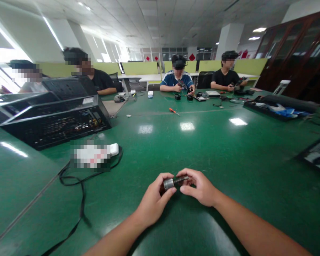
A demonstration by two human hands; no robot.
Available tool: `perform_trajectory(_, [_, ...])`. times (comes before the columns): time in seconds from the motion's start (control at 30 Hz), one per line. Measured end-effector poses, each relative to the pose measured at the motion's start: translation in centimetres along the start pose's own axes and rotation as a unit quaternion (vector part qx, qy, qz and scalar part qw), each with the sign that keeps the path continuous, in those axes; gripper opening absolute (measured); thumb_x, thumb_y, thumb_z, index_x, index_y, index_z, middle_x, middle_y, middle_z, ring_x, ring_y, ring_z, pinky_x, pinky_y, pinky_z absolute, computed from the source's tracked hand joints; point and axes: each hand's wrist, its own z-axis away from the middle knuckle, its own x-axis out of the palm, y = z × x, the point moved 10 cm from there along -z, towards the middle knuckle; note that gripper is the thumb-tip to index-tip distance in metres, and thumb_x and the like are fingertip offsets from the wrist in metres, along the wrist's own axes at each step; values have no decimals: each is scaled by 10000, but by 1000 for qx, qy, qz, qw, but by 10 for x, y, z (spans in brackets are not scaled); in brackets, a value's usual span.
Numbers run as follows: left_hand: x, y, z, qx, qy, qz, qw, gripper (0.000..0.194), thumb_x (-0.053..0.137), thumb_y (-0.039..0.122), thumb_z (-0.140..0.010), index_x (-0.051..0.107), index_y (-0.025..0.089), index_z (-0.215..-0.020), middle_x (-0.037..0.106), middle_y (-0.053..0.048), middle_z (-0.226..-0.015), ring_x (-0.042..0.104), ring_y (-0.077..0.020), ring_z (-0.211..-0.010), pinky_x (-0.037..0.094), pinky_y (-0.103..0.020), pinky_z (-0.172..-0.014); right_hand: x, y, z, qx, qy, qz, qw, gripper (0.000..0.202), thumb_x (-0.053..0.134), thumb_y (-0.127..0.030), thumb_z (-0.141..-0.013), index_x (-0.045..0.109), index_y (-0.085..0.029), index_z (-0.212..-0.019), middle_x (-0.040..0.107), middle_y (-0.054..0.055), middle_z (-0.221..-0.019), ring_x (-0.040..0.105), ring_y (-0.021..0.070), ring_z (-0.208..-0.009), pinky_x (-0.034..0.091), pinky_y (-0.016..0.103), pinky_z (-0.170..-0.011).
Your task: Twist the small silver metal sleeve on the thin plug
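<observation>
Near the front middle of the green table, my left hand (155, 202) is closed round a small metal cylinder with a thin, ribbed dark shaft (169, 184). The thumb lies along the near side of the cylinder and the fingers wrap its far side. The shaft points right, into my right hand (201, 188). The fingers of my right hand curl about the shaft's end, with the index finger above it and the thumb below. The exact contact of those fingertips is partly hidden. Both hands are just above the tabletop.
An open black computer case (66, 122) stands left. A black strap (82, 199) and a blurred-out pale object (92, 155) lie nearer. An orange screwdriver (172, 111) is beyond my hands. A black tray (272, 110) sits right. Several people work across the table (160, 142).
</observation>
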Motion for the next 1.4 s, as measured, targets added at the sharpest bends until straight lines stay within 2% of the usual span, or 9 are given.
perform_trajectory(0.1, [-1, -1, 1, -6, -5, -5, 1000, 270, 576, 314, -894, 524, 212, -1139, 601, -29, -937, 552, -160, -695, 461, -260, -655, 5, -1, -2, -3, -15, 4, 1000, 328, 675, -282, -764, 612, -170, -1065, 593, 12, -810, 525, 133, -676, 438, 251, -645])
perform_trajectory(0.2, [-2, -1, 1, -6, -8, -6, 1000, 265, 564, 318, -901, 524, 210, -1140, 601, -25, -912, 559, -166, -702, 471, -269, -667, 7, 1, -4, 7, -4, 26, 1000, 261, 671, -295, -784, 643, -171, -1013, 601, 6, -778, 521, 130, -659, 428, 243, -627])
perform_trajectory(0.33, [0, 3, 1, 11, -24, -35, 999, 247, 582, 284, -890, 546, 219, -1125, 621, -41, -1003, 586, -203, -862, 472, -294, -762, 6, 2, -4, 26, 22, 75, 997, 156, 619, -304, -842, 683, -167, -884, 615, -1, -706, 531, 127, -635, 409, 235, -601])
perform_trajectory(0.5, [-1, 6, 5, 20, -18, -56, 998, 242, 560, 282, -905, 541, 221, -1138, 629, -49, -1051, 582, -230, -971, 463, -321, -826, 7, -2, -2, 27, 20, 96, 995, 140, 621, -287, -841, 688, -166, -860, 632, -5, -691, 566, 132, -637, 423, 237, -616])
perform_trajectory(0.77, [0, 4, 7, 17, -13, -72, 997, 228, 544, 291, -913, 530, 222, -1129, 623, -32, -993, 584, -200, -867, 461, -287, -750, 4, 6, -1, 44, 12, 57, 997, 142, 609, -283, -845, 656, -151, -867, 631, 6, -681, 600, 142, -643, 466, 246, -642])
perform_trajectory(1.0, [1, 4, 7, 11, -22, -74, 997, 247, 525, 292, -915, 513, 219, -1151, 597, -13, -907, 574, -169, -735, 454, -275, -702, 2, 6, 0, 42, 8, 68, 997, 129, 610, -272, -839, 655, -155, -866, 632, 3, -679, 596, 136, -625, 471, 244, -631])
perform_trajectory(1.4, [-2, 6, 7, 8, -14, -77, 997, 237, 519, 296, -916, 510, 216, -1138, 570, 2, -859, 556, -159, -701, 448, -279, -702, 2, 2, -1, 33, 13, 76, 996, 138, 607, -269, -841, 666, -147, -867, 631, 6, -690, 596, 140, -639, 460, 242, -620])
